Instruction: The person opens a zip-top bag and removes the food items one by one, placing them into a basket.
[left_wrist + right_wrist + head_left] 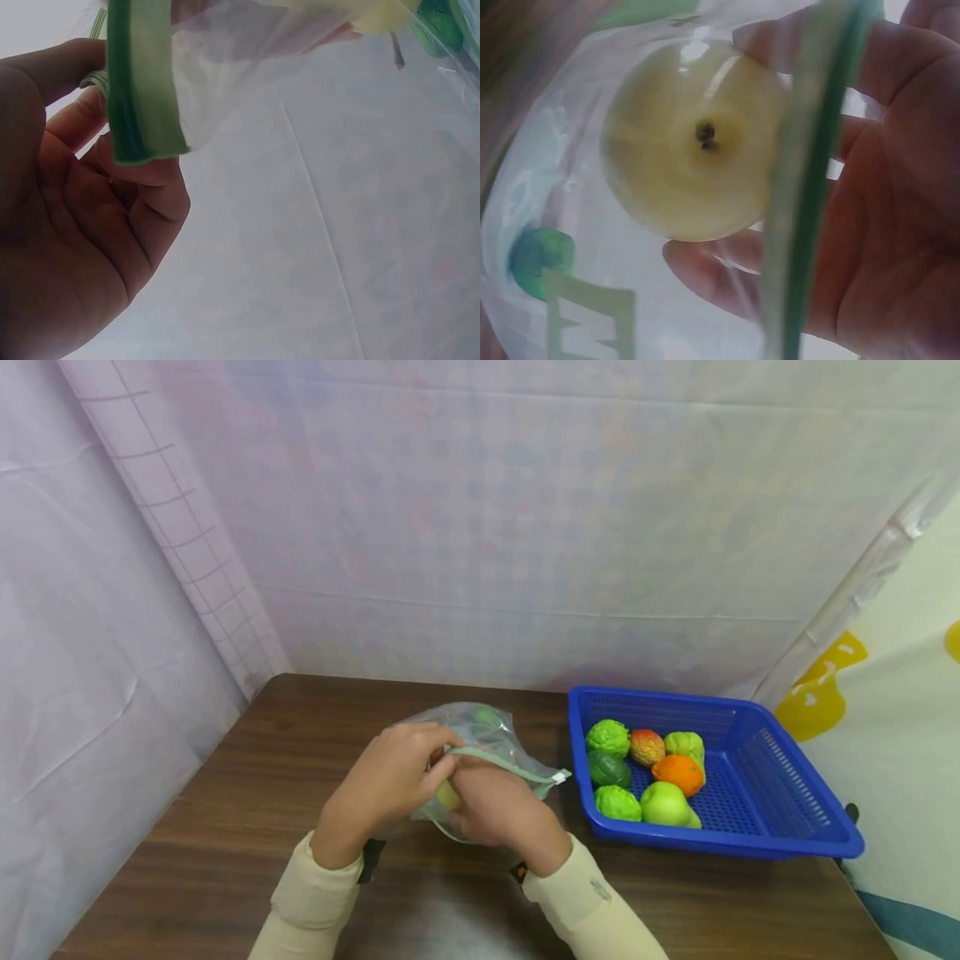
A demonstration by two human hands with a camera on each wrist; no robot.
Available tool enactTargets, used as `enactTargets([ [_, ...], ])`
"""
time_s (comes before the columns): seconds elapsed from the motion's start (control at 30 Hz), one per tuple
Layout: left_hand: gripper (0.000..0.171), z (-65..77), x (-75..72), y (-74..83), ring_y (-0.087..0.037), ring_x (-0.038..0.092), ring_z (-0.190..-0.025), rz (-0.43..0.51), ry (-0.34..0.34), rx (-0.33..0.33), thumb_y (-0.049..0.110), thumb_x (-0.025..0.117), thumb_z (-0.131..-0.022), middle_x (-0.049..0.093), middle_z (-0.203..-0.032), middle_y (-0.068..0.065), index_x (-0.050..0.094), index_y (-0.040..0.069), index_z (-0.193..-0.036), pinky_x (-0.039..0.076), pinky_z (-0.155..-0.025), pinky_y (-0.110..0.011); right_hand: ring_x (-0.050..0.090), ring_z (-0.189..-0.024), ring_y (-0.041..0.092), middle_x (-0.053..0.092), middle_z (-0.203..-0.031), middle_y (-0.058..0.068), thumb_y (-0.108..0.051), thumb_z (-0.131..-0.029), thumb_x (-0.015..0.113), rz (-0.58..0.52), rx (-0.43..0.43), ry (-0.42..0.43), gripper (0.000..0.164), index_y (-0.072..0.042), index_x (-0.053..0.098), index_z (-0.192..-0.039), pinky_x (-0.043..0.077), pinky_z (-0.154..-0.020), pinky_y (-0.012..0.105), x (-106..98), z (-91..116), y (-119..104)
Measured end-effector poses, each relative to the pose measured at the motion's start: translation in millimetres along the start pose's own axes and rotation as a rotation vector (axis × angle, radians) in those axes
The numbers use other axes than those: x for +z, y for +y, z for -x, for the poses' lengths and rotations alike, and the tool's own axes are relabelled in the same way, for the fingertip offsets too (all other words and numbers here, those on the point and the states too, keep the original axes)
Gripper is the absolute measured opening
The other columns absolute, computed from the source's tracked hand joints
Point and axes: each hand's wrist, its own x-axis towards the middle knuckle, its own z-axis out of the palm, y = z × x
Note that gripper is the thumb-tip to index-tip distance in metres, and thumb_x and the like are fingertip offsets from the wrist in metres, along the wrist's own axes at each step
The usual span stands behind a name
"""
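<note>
My left hand point(390, 772) pinches the green-edged rim of a clear zip bag point(487, 735), holding its mouth apart. In the left wrist view its fingers are curled at the green zip strip point(139, 90). My right hand point(495, 797) reaches through the mouth into the bag and grips a round, pale yellow fruit point(697, 142) with a dark spot at its centre. A short stem point(398, 54) shows on the fruit in the left wrist view. Deeper in the bag lies a small green item point(544, 262), blurred by the plastic.
A blue plastic basket point(712, 842) stands at the right of the brown wooden table point(225, 785). Its left part holds several fruits and vegetables, including an orange one point(678, 774), a green apple point(664, 804) and a dark green one point(609, 769). A pale curtain point(480, 527) hangs behind.
</note>
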Motion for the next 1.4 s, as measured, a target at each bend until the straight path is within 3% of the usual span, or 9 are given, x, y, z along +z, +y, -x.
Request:
enactTargets([
  [0.2, 0.014, -0.1, -0.8, -0.7, -0.003, 0.046, -0.061, 0.002, 0.013, 0.000, 0.010, 0.067, -0.093, 0.062, -0.080, 0.009, 0.076, 0.015, -0.101, 0.041, -0.055, -0.020, 0.059, -0.081, 0.012, 0.065, -0.112, -0.004, -0.031, -0.077, 0.081, 0.074, -0.013, 0.026, 0.053, -0.018, 0.061, -0.125, 0.051, -0.066, 0.034, -9.3, 7.6, -4.5],
  [0.37, 0.012, 0.4, -0.6, -1.5, -0.003, 0.047, -0.061, 0.005, 0.013, 0.002, 0.011, 0.068, -0.093, 0.063, -0.081, 0.009, 0.076, 0.015, -0.101, 0.042, -0.055, -0.020, 0.057, -0.084, 0.011, 0.063, -0.114, -0.004, -0.027, -0.076, 0.082, 0.057, -0.043, 0.017, 0.058, -0.018, 0.058, -0.128, 0.051, -0.067, 0.030, -16.1, 13.6, -7.6],
  [0.57, 0.013, 1.4, -2.1, -1.7, -0.003, 0.047, -0.061, 0.019, 0.002, -0.012, 0.011, 0.068, -0.093, 0.063, -0.081, 0.008, 0.076, 0.014, -0.103, 0.042, -0.054, -0.020, 0.059, -0.094, 0.014, 0.059, -0.134, 0.000, -0.029, -0.080, 0.080, 0.064, -0.076, 0.017, 0.069, -0.020, 0.052, -0.142, 0.052, -0.074, 0.033, -25.6, 25.0, -10.4],
  [0.67, 0.014, 1.5, -3.2, -1.7, -0.002, 0.047, -0.059, 0.025, 0.003, -0.018, 0.010, 0.067, -0.093, 0.061, -0.079, 0.009, 0.076, 0.013, -0.103, 0.042, -0.052, -0.020, 0.059, -0.092, 0.017, 0.058, -0.135, 0.002, -0.030, -0.081, 0.079, 0.075, -0.086, 0.009, 0.071, -0.024, 0.049, -0.145, 0.050, -0.073, 0.033, -30.8, 31.2, -12.1],
  [1.03, 0.013, 2.3, -3.5, -2.9, -0.002, 0.044, -0.057, 0.036, 0.010, -0.012, 0.010, 0.067, -0.094, 0.058, -0.076, 0.010, 0.076, 0.012, -0.102, 0.040, -0.050, -0.019, 0.049, -0.086, 0.016, 0.056, -0.119, -0.004, -0.032, -0.079, 0.079, 0.039, -0.121, 0.018, 0.056, -0.026, 0.057, -0.131, 0.042, -0.067, 0.027, -43.6, 49.6, -16.7],
  [1.4, 0.013, 2.1, -5.5, -2.8, -0.001, 0.041, -0.054, 0.038, 0.003, -0.026, 0.010, 0.067, -0.093, 0.055, -0.073, 0.010, 0.075, 0.012, -0.103, 0.037, -0.047, -0.019, 0.048, -0.086, 0.016, 0.053, -0.118, -0.006, -0.030, -0.081, 0.077, 0.021, -0.162, 0.079, 0.048, -0.027, 0.057, -0.124, 0.040, -0.061, 0.023, -56.7, 66.6, -21.7],
])
